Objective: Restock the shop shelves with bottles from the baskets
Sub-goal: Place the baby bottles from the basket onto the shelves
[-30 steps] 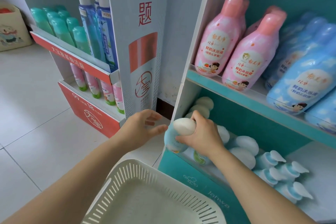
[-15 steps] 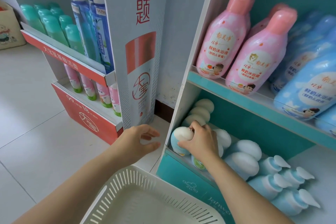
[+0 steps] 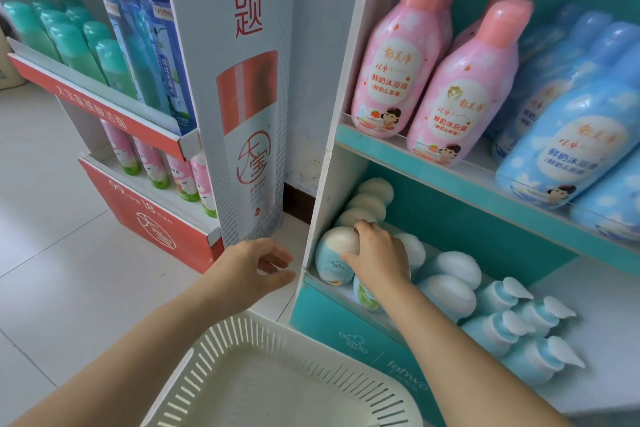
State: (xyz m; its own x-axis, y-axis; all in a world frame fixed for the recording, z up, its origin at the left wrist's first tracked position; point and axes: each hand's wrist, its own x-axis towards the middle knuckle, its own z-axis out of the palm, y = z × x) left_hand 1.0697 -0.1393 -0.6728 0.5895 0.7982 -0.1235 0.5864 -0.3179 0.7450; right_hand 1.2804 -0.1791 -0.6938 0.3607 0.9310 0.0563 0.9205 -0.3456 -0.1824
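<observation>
**A:** The fingers [image 3: 275, 258] of the left hand [image 3: 252, 267] are loosely spread and hold nothing. The hand hangs in the air just outside the white side wall [image 3: 323, 204] of the shelf unit, above the far rim of the basket [image 3: 242, 333].

**B:** And the bottle?

**A:** The pale blue bottle [image 3: 334, 262] with the white cap is at the front left corner of the bottom shelf [image 3: 332, 319], close against that side wall. The right hand [image 3: 379, 260] grips it, fingers curled over the cap and thumb on the front.

**B:** Looks nearly placed. What could spoil it?

**A:** It sits right behind the low front lip, and I cannot tell whether its base is fully down. If the hand lets go while it leans, it may tip forward over the lip, toward the basket or the floor.

**B:** And further right?

**A:** A green-labelled bottle [image 3: 365, 295] lies just under the wrist, and white-capped ones [image 3: 450, 291] crowd beside it. A careless pull back of the arm could knock those over, and they might roll into the pump bottles [image 3: 519, 322] beyond.
</observation>
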